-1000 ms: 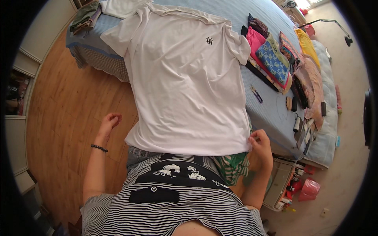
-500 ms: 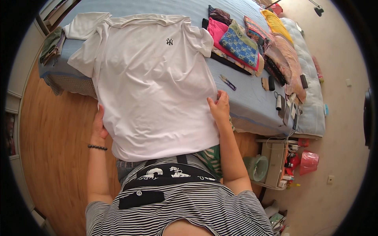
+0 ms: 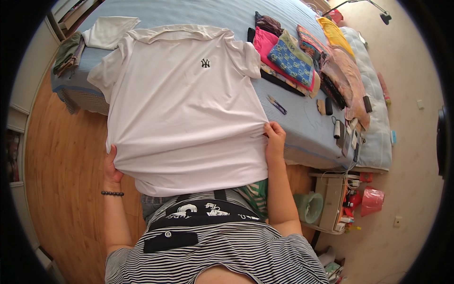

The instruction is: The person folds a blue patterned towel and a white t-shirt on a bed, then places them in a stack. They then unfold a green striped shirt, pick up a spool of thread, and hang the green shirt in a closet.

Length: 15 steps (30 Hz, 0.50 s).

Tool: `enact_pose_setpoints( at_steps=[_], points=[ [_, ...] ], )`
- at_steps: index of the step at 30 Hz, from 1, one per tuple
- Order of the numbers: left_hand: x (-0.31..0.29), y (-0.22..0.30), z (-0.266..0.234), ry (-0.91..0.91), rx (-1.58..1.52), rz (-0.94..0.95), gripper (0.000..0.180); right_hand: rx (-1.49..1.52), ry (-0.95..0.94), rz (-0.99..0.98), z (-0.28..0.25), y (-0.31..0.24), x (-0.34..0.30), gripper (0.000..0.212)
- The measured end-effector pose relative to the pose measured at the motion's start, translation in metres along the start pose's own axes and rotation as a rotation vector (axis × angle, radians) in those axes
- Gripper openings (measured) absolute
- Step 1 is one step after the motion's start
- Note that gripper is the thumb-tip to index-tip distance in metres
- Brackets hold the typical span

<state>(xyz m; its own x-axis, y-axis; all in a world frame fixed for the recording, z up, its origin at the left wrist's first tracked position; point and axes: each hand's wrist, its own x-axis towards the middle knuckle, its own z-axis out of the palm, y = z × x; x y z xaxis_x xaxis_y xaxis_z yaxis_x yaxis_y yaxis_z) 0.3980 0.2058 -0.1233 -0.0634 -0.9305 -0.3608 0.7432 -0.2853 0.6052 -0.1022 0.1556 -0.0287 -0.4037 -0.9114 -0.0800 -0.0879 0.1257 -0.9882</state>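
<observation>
A white short-sleeved shirt (image 3: 189,104) with a small dark emblem on its chest lies spread over the bed's near edge, its lower part stretched toward my body. My left hand (image 3: 112,165) grips the shirt's left side near the lower part. On the opposite side, my right hand (image 3: 275,141) pinches the cloth between thumb and fingers. Creases run across the shirt between both hands. The collar and sleeves rest on the bed, and the bottom hem hangs in front of my waist.
On the blue bed (image 3: 302,120) lie thread snips (image 3: 276,104), a stack of folded clothes (image 3: 291,59), a white folded cloth (image 3: 111,32) and dark folded garments (image 3: 69,54). A small cabinet (image 3: 326,203) and a green translucent bin (image 3: 309,207) stand at the right.
Both hands have moved down the shirt's sides, closed on the cloth and pulled it outward. The shirt is now tauter and wider, with its collar flatter.
</observation>
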Motion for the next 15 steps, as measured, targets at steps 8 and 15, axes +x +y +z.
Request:
enact_pose_setpoints(
  at_steps=[8,15],
  points=[
    [-0.017,0.004,0.022,-0.007,0.070,0.061,0.057,0.456,-0.031,0.111,-0.015,0.007,0.006,0.005],
    [-0.018,-0.004,0.004,0.018,0.091,0.062,0.062,0.403,-0.004,0.123,-0.012,0.003,0.004,0.007]
  ],
)
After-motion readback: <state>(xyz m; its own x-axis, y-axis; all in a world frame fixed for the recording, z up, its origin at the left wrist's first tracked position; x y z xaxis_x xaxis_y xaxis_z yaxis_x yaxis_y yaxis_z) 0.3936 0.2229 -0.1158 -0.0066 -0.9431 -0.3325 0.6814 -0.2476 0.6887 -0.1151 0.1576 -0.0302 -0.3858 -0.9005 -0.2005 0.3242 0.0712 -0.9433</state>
